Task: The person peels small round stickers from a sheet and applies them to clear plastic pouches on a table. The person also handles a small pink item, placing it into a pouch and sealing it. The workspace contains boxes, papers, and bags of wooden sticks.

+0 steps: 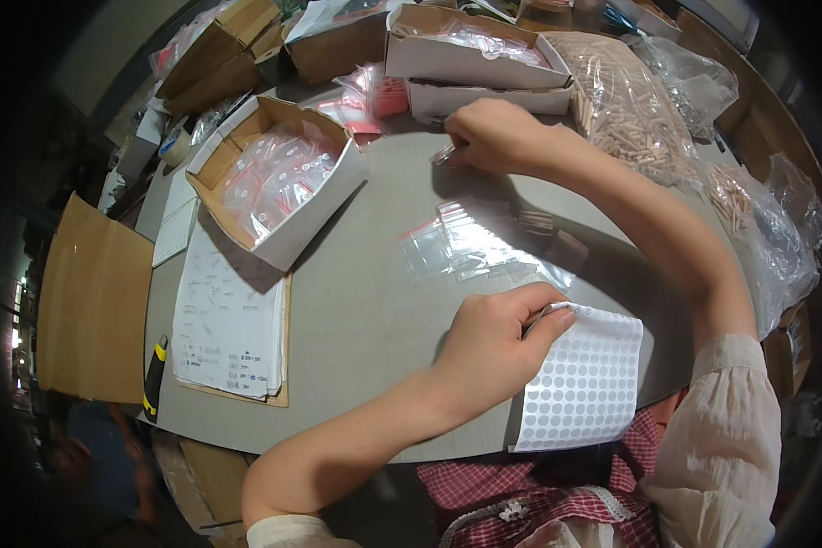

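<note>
Four o'clock from the middle of the table (374,310), and here's the left hand (507,338), thumb and fingers closed firmly on the folded top edge of a white sheet of round stickers (583,379)! The sheet hangs down and right from that grip, its rows of pale grey dots facing up, its lower end reaching the table's near edge. Over at one o'clock, the right hand (498,137) is stretched far out, fingers curled in, tips pinched on a small shiny piece (443,154), too small to make out in full. Between the two hands, at two o'clock, lies a loose spread of clear small bags (470,242), overlapping and catching the light, some brownish ones at their right end. Up at ten o'clock there's an open white box (318,219), well stocked with red-edged clear packets (279,178). Two more white boxes (470,68) sit stacked just past twelve, right behind the right hand, and a bulging bag of wooden pegs (626,105) fills the far side at two. Swing round to between eight and nine: a pile of written papers (228,333), with a yellow-and-black cutter (155,379) just beside it at eight.
</note>
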